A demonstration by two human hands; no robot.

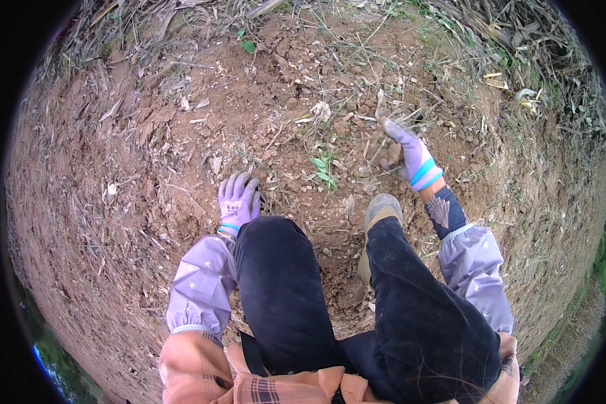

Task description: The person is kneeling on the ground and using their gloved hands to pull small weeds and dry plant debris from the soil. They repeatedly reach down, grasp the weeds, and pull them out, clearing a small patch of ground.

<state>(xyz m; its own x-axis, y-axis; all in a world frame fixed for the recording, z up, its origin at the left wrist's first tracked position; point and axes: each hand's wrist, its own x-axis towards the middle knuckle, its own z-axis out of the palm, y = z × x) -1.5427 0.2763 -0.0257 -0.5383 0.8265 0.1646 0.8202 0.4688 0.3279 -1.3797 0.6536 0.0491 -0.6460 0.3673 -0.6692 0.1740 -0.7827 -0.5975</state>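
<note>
Both hands wear purple work gloves with blue cuff bands and soiled fingers. My left hand (239,201) is beside my left knee, back upward, with its fingers near one another over the soil; whether anything lies beneath its palm is hidden. Farther out on the right, my right hand (409,149) is curled at a clump of dry stems and roots with soil (386,149), gripping it at ground level. A small green-leaved plant (323,170) grows from the reddish-brown soil between the two hands.
Dry stalks and leaves form a heap (525,40) at the upper right, and more dry stalks (166,20) lie along the top. My right shoe (383,207) stands on the soil below the clump. Pale plant scraps and clods are scattered over the ground.
</note>
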